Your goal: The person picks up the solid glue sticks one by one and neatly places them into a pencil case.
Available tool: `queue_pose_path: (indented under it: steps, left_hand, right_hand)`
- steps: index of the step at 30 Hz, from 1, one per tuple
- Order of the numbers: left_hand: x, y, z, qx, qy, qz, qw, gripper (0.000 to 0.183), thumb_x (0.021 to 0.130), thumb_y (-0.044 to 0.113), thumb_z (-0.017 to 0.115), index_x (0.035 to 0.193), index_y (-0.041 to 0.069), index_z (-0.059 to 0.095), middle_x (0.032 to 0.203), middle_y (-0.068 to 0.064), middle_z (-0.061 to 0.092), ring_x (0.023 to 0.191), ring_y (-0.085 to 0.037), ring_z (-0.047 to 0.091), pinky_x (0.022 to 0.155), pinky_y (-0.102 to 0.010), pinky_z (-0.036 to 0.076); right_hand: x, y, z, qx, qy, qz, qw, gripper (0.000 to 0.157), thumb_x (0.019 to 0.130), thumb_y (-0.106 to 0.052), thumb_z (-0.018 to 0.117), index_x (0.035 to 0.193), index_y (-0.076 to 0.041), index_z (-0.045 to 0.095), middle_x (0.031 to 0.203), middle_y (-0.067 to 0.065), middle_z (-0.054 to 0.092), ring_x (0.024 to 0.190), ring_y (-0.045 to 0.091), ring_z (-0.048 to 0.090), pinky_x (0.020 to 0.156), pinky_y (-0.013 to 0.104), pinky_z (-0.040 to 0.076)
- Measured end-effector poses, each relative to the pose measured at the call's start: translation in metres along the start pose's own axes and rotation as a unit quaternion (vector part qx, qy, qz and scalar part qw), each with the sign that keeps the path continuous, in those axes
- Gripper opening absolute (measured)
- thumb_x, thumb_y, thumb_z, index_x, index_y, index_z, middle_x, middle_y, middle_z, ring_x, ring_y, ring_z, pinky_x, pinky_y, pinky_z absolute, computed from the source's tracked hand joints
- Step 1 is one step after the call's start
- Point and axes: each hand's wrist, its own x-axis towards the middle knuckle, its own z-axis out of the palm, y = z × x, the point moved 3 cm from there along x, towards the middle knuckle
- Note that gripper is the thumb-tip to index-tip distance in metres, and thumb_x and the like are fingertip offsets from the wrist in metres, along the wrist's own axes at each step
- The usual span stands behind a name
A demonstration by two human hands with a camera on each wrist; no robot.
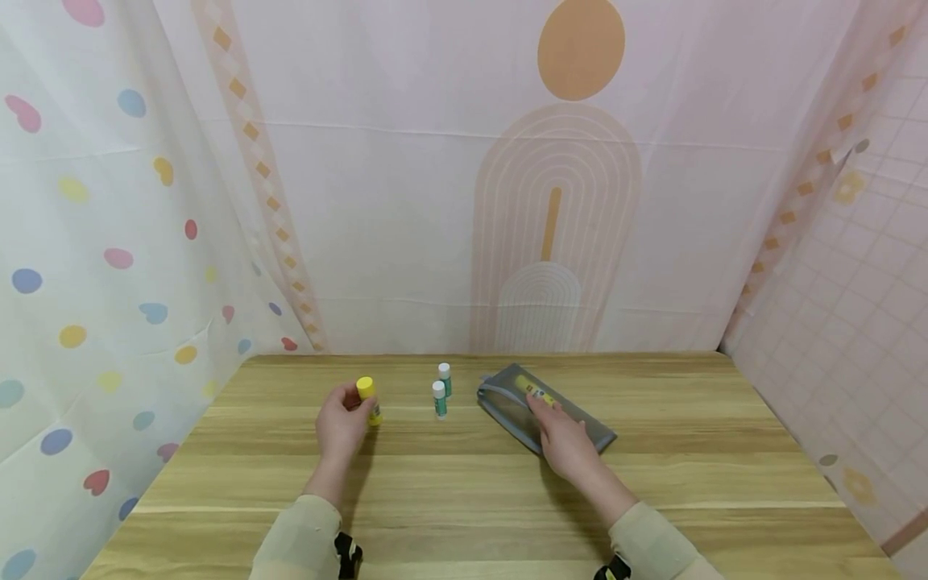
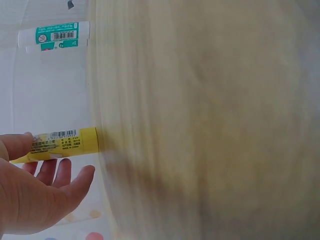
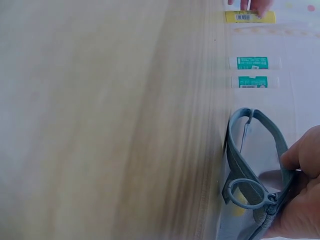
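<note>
Toward the left of the table, my left hand (image 1: 341, 423) holds a yellow glue stick (image 2: 65, 142) upright between thumb and fingers, its base at the tabletop. My right hand (image 1: 567, 441) grips the rim of a grey mesh zip pouch (image 1: 511, 414). The right wrist view shows the pouch mouth gaping, with a ring-shaped zipper pull (image 3: 246, 194) hanging at the near side. Through the mesh another yellow glue stick (image 1: 535, 390) shows inside the pouch. Between the hands stand two white-capped green glue sticks, the nearer one (image 1: 440, 401) and the farther one (image 1: 445, 379).
The wooden table (image 1: 435, 499) ends at the back against a pale patterned curtain (image 1: 391, 242). More curtain hangs at the left, with coloured dots (image 1: 54, 441), and at the right, with a grid pattern (image 1: 841, 322).
</note>
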Motion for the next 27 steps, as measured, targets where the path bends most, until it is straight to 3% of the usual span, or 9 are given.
queue_pose_path:
  steps: [14,16,19,23,27]
  left_hand:
    - [-0.001,0.0002,-0.0009,-0.01,0.017,-0.001,0.9998,0.036,0.096,0.01,0.062,0.126,-0.009,0.055,0.122,-0.03,0.059,0.114,-0.041,0.055,0.097,-0.049,0.048]
    - [-0.0015,0.001,-0.0012,-0.006,0.023,0.003,0.9997,0.036,0.096,0.01,0.063,0.125,-0.01,0.056,0.12,-0.03,0.06,0.112,-0.041,0.056,0.093,-0.045,0.05]
    - [-0.0027,0.002,-0.0017,-0.003,0.027,0.003,0.9996,0.036,0.095,0.011,0.064,0.124,-0.009,0.057,0.117,-0.028,0.061,0.109,-0.038,0.058,0.081,-0.028,0.052]
    - [-0.0045,0.0018,-0.0016,-0.015,0.026,-0.004,0.9995,0.037,0.095,0.011,0.065,0.125,-0.009,0.057,0.115,-0.027,0.06,0.106,-0.036,0.058,0.063,-0.01,0.045]
    - [-0.0061,0.0013,-0.0004,-0.036,0.02,-0.015,0.999,0.039,0.096,0.011,0.064,0.127,-0.009,0.055,0.115,-0.027,0.059,0.103,-0.034,0.058,0.06,-0.013,0.052]
  right_hand:
    - [-0.0005,-0.0006,-0.0006,-0.001,-0.003,0.003,1.0,0.046,0.1,0.002,0.05,0.146,-0.004,0.047,0.146,0.019,0.047,0.135,0.045,0.039,0.098,0.08,0.026]
    - [-0.0004,-0.0005,-0.0005,-0.001,-0.002,0.003,1.0,0.046,0.1,0.002,0.05,0.146,-0.004,0.047,0.146,0.019,0.047,0.135,0.045,0.039,0.098,0.08,0.026]
    - [-0.0001,-0.0002,-0.0004,-0.001,-0.003,0.004,1.0,0.046,0.1,0.002,0.05,0.146,-0.004,0.047,0.147,0.019,0.047,0.135,0.045,0.039,0.099,0.08,0.025]
    - [0.0001,0.0002,-0.0003,-0.001,-0.004,0.006,1.0,0.046,0.1,0.002,0.05,0.146,-0.004,0.047,0.147,0.019,0.046,0.135,0.045,0.039,0.099,0.079,0.025]
    - [0.0002,0.0003,-0.0003,-0.003,-0.003,0.005,1.0,0.046,0.1,0.002,0.05,0.146,-0.004,0.047,0.147,0.019,0.047,0.135,0.045,0.039,0.098,0.08,0.026]
